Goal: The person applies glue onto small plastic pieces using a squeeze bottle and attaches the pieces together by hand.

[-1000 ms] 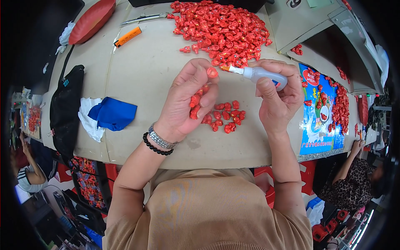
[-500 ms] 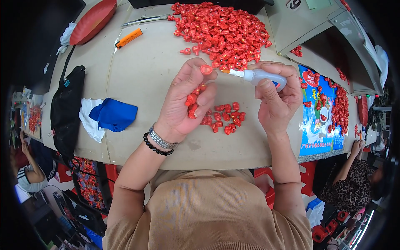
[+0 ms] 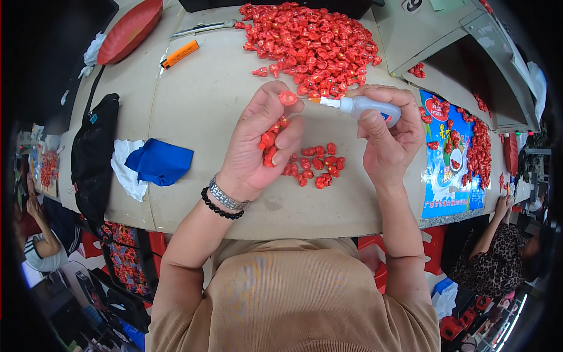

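Between the thumb and forefinger of my left hand (image 3: 252,138) is a small red plastic piece (image 3: 287,98), its round hollow end showing. Several more red pieces (image 3: 268,139) are tucked under the curled fingers of that hand. My right hand (image 3: 390,126) grips a small translucent squeeze bottle (image 3: 375,110) with a white neck and thin nozzle. The nozzle's tip points left, at or very near the hollow of the held piece; whether they touch I cannot tell. On the table between my wrists lies a small group of red pieces (image 3: 322,166).
A large heap of red pieces (image 3: 311,47) covers the far middle of the table. Leftward lie an orange box cutter (image 3: 180,54), a red tray (image 3: 132,29), a blue cloth (image 3: 159,162) and a black bag (image 3: 94,152). At right stand a grey metal cabinet (image 3: 437,32) and a blue printed sheet (image 3: 437,182).
Both hands have shifted very slightly left, with the bottle and the red piece still held. The rest of the table looks the same.
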A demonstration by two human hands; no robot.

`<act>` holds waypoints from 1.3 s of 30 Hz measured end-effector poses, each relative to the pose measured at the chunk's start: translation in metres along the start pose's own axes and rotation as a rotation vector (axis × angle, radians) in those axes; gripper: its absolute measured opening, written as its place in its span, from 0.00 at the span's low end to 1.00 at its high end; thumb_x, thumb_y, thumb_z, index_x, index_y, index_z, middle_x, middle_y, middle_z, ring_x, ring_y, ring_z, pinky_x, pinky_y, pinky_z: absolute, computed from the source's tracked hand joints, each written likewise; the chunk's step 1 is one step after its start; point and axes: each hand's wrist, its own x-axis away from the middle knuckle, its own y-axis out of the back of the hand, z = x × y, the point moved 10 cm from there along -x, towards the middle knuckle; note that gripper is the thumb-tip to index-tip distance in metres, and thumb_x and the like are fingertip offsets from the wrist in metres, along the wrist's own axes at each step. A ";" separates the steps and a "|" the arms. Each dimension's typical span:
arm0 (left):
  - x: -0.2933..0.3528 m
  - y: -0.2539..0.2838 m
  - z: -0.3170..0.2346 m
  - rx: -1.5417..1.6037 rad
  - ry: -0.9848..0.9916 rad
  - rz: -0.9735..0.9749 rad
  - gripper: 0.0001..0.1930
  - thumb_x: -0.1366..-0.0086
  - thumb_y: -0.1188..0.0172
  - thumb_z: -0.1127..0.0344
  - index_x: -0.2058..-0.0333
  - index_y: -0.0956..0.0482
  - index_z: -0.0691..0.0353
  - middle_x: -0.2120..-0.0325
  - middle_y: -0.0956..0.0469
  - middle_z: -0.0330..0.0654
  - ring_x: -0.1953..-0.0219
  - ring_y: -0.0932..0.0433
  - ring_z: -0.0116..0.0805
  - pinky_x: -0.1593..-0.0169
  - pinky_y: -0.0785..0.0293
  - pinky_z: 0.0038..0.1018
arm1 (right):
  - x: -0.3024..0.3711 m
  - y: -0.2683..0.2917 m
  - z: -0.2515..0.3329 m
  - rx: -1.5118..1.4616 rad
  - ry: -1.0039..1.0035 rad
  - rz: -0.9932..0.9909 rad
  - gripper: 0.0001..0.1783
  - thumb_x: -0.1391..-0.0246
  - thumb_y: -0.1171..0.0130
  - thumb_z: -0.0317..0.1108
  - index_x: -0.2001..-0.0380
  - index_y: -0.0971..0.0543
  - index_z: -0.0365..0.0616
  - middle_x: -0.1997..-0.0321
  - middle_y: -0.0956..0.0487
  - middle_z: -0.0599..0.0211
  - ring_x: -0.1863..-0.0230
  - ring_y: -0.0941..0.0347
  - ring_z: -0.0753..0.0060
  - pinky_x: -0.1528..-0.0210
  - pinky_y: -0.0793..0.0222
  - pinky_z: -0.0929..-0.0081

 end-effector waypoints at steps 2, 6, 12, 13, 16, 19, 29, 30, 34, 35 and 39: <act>0.000 0.000 0.000 -0.002 0.001 0.006 0.06 0.33 0.48 0.64 0.60 0.30 0.55 0.66 0.25 0.39 0.83 0.38 0.21 0.87 0.43 0.15 | 0.000 0.000 -0.001 0.018 -0.007 -0.007 0.10 0.48 0.40 0.25 0.61 0.26 0.40 0.61 0.21 0.63 0.61 0.25 0.79 0.65 0.30 0.86; 0.000 0.000 0.000 -0.010 -0.004 0.001 0.06 0.33 0.48 0.63 0.60 0.30 0.56 0.66 0.25 0.39 0.83 0.38 0.21 0.87 0.43 0.15 | 0.000 0.003 -0.001 0.022 -0.004 -0.013 0.10 0.48 0.40 0.25 0.61 0.26 0.40 0.61 0.21 0.63 0.61 0.25 0.79 0.65 0.29 0.85; 0.000 0.000 0.000 -0.016 -0.007 -0.010 0.06 0.33 0.48 0.63 0.60 0.30 0.56 0.67 0.26 0.39 0.83 0.37 0.21 0.87 0.43 0.15 | 0.000 0.002 0.002 0.013 0.022 -0.005 0.11 0.48 0.40 0.25 0.61 0.27 0.40 0.61 0.21 0.62 0.61 0.25 0.78 0.65 0.30 0.85; 0.000 0.000 0.000 -0.018 -0.009 -0.015 0.06 0.33 0.48 0.63 0.60 0.30 0.57 0.67 0.26 0.39 0.83 0.37 0.21 0.87 0.44 0.15 | 0.000 0.002 0.002 0.005 0.022 -0.001 0.11 0.48 0.40 0.25 0.61 0.27 0.39 0.61 0.21 0.62 0.61 0.24 0.78 0.64 0.29 0.85; 0.000 0.000 -0.001 -0.091 -0.021 -0.019 0.07 0.33 0.47 0.62 0.60 0.30 0.57 0.67 0.26 0.38 0.83 0.37 0.20 0.87 0.44 0.15 | 0.000 0.000 0.003 -0.016 0.027 0.005 0.11 0.48 0.40 0.25 0.61 0.27 0.39 0.61 0.21 0.62 0.60 0.24 0.76 0.62 0.28 0.83; 0.002 0.000 -0.001 -0.137 -0.028 -0.041 0.08 0.33 0.47 0.62 0.59 0.30 0.57 0.67 0.26 0.38 0.83 0.38 0.20 0.87 0.44 0.14 | 0.002 -0.002 0.002 -0.034 0.026 0.004 0.10 0.47 0.40 0.25 0.61 0.27 0.38 0.61 0.21 0.61 0.59 0.24 0.74 0.59 0.28 0.80; 0.003 0.003 0.001 -0.158 -0.024 -0.076 0.10 0.33 0.47 0.61 0.58 0.30 0.58 0.67 0.26 0.38 0.83 0.38 0.19 0.86 0.44 0.14 | 0.003 -0.004 0.000 -0.004 0.017 0.021 0.11 0.48 0.41 0.22 0.60 0.27 0.37 0.60 0.22 0.61 0.58 0.24 0.73 0.57 0.27 0.78; 0.002 0.003 0.001 -0.155 -0.025 -0.071 0.09 0.33 0.47 0.61 0.58 0.30 0.58 0.67 0.26 0.38 0.83 0.38 0.20 0.86 0.44 0.14 | 0.003 -0.004 0.000 -0.004 0.017 0.021 0.11 0.48 0.41 0.22 0.60 0.27 0.37 0.60 0.22 0.61 0.58 0.24 0.73 0.57 0.27 0.78; 0.002 0.003 0.003 -0.156 -0.015 -0.064 0.09 0.33 0.47 0.61 0.59 0.30 0.58 0.68 0.25 0.38 0.83 0.38 0.19 0.86 0.44 0.15 | 0.003 -0.004 0.002 -0.010 0.024 0.007 0.11 0.48 0.41 0.22 0.61 0.27 0.37 0.60 0.22 0.61 0.58 0.24 0.73 0.57 0.28 0.79; 0.002 0.002 0.002 -0.156 -0.015 -0.064 0.09 0.33 0.47 0.61 0.59 0.30 0.58 0.68 0.25 0.38 0.83 0.38 0.19 0.86 0.44 0.15 | 0.002 -0.003 0.003 -0.011 0.034 -0.004 0.11 0.48 0.41 0.23 0.61 0.27 0.37 0.60 0.22 0.61 0.58 0.24 0.74 0.57 0.28 0.79; 0.001 0.001 0.000 -0.135 -0.024 -0.050 0.09 0.32 0.48 0.61 0.60 0.30 0.58 0.67 0.26 0.37 0.83 0.38 0.19 0.86 0.44 0.15 | 0.001 0.001 0.003 -0.050 0.036 -0.008 0.11 0.48 0.40 0.24 0.61 0.27 0.38 0.60 0.21 0.61 0.59 0.24 0.75 0.59 0.28 0.81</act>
